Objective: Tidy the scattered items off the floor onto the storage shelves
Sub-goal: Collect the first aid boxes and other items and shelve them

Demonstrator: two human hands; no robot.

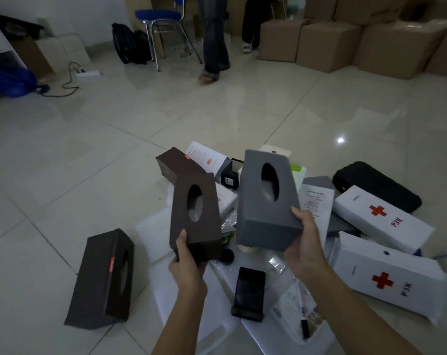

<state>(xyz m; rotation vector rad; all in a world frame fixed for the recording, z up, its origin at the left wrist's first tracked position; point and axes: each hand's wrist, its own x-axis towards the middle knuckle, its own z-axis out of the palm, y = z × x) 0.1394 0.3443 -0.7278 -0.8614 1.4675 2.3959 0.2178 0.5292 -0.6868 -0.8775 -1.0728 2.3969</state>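
Risks first. Each box is held by one end only, thumb on top and fingers under — the long body cantilevers forward, so a quick turn toward the shelves could tip one out of the grip. Both boxes sit close together in the air; swinging them could knock one against the other. The pile underfoot is dense: a step forward risks treading on the phone stand [248,293] or sliding on the loose clear plastic sheets. No shelf is clearly in view, so the carry distance cannot be judged.

Left hand [188,265]: closed around the near end of the brown tissue box [195,216], thumb lying on the top face, oval slot facing up. Box is lifted clear of the floor.

Right hand [305,242]: closed on the near corner of the grey tissue box [267,201], thumb on top, fingers wrapped beneath. Also raised, tilted slightly away from the camera.

Still on the floor [89,149]: a third dark box [102,280] lying to the left, apart from the pile; another brown box [177,162] behind the held ones; two white first-aid boxes [381,278] with red crosses at right, stacked askew; a black pouch [376,187] beyond them; papers and small items beneath.

Judgement — early in the task; most items remain down.
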